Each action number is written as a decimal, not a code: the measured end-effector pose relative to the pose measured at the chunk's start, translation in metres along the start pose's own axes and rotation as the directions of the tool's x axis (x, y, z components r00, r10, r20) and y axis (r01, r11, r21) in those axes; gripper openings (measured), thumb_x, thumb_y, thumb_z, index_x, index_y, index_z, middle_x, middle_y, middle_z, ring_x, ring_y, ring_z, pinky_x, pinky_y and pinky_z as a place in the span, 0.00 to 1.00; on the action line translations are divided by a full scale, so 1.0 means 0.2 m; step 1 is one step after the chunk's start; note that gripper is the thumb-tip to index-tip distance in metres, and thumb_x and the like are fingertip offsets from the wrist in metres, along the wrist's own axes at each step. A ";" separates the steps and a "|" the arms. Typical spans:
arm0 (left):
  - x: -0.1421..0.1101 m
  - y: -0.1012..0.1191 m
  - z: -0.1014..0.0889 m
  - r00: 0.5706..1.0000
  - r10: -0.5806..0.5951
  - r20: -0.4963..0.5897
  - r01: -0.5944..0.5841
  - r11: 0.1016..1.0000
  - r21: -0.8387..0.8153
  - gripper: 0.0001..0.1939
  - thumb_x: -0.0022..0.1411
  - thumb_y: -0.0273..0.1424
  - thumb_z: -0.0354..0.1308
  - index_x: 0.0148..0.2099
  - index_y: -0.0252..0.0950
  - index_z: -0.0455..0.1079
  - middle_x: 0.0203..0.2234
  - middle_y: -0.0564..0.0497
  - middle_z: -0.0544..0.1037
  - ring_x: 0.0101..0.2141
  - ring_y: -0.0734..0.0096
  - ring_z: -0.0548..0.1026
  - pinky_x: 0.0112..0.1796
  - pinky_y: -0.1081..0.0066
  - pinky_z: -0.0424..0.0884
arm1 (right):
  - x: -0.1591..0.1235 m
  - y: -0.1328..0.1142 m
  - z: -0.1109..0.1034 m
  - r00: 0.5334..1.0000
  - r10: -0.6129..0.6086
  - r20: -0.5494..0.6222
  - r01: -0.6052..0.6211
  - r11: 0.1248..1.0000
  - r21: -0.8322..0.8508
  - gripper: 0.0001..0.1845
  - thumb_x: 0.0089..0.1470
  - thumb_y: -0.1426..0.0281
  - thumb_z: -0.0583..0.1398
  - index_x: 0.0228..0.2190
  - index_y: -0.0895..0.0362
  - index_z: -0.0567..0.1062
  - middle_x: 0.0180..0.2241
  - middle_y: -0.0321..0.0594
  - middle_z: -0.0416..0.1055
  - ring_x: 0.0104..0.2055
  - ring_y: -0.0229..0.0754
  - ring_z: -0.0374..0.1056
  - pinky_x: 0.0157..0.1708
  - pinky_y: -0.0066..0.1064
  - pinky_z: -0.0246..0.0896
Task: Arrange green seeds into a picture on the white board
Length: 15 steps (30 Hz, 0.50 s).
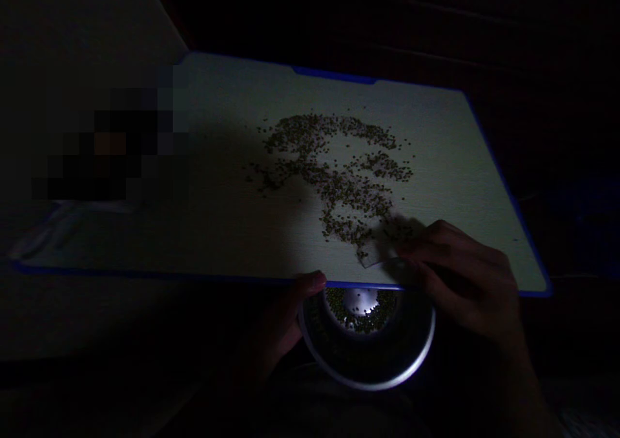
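Small dark-green beans (349, 192), looking like mung beans, lie scattered in uneven bands on a pale board (227, 231) with a blue rim. My right hand (465, 276) is closed at the board's near edge. It pinches a thin flat piece (380, 263), whose pale edge rests on the board beside the nearest beans; its kind is too dim to tell. Below that edge is a round metal bowl (407, 375) with more beans inside. My left hand (290, 322) grips the bowl's left side, its thumb up against the board's rim. Its other fingers are mostly hidden.
The scene is very dark. A blurred pale object (53, 228) lies at the board's left end, beside a pixelated patch. Another pale surface (97, 18) stretches behind it at upper left. Dark floor with faint lines (460, 11) shows beyond the board.
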State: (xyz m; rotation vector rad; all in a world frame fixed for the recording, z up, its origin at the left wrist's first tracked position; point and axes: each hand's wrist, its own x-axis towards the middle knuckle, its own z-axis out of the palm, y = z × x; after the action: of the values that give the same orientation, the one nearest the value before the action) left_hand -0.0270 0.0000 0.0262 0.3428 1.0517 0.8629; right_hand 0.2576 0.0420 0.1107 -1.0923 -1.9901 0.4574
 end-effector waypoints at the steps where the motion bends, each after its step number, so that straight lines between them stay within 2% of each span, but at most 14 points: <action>1: 0.00 0.01 0.02 1.000 -0.025 0.011 0.025 0.999 -0.028 0.20 0.52 0.24 0.75 0.47 0.47 0.83 0.56 0.49 0.84 0.71 0.45 0.64 0.68 0.53 0.65 | 0.00 0.00 0.00 1.000 -0.003 -0.008 0.003 1.000 0.009 0.17 0.60 0.79 0.64 0.48 0.51 0.81 0.41 0.40 0.81 0.41 0.44 0.76 0.40 0.39 0.70; 4: 0.02 0.04 0.08 0.991 -0.133 0.031 0.136 0.984 -0.117 0.19 0.60 0.34 0.71 0.54 0.49 0.81 0.59 0.49 0.82 0.69 0.44 0.68 0.64 0.51 0.71 | 0.00 -0.02 0.01 0.996 0.028 -0.083 -0.029 1.000 -0.003 0.17 0.60 0.81 0.64 0.47 0.51 0.82 0.41 0.39 0.81 0.40 0.43 0.75 0.39 0.38 0.69; 6: 0.04 0.03 0.09 0.985 -0.171 0.017 0.171 0.975 -0.142 0.21 0.60 0.36 0.72 0.56 0.49 0.81 0.59 0.49 0.83 0.67 0.43 0.72 0.62 0.51 0.74 | 0.00 -0.02 0.01 0.992 0.050 -0.114 -0.053 0.998 -0.024 0.17 0.60 0.81 0.64 0.46 0.50 0.82 0.40 0.38 0.81 0.40 0.42 0.75 0.38 0.38 0.69; 11: 0.07 -0.02 0.06 0.980 -0.198 0.013 0.197 0.963 -0.184 0.25 0.63 0.40 0.70 0.62 0.49 0.79 0.59 0.47 0.83 0.64 0.43 0.75 0.61 0.48 0.74 | 0.01 -0.02 0.00 0.997 0.048 -0.057 -0.049 0.999 -0.008 0.17 0.61 0.81 0.64 0.47 0.50 0.81 0.41 0.38 0.80 0.41 0.42 0.75 0.39 0.38 0.69; 15: 0.06 -0.03 0.04 0.977 -0.212 0.037 0.215 0.958 -0.190 0.28 0.62 0.38 0.72 0.63 0.48 0.78 0.58 0.46 0.83 0.62 0.41 0.77 0.61 0.47 0.73 | 0.00 -0.01 0.00 0.998 0.043 -0.042 -0.044 0.999 -0.008 0.17 0.61 0.81 0.64 0.47 0.50 0.81 0.41 0.38 0.80 0.42 0.43 0.75 0.39 0.39 0.69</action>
State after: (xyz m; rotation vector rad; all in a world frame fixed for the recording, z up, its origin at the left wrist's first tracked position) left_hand -0.0157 0.0065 0.0187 0.0704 0.9607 0.7587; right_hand 0.2565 0.0418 0.1122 -1.1435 -1.9365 0.4455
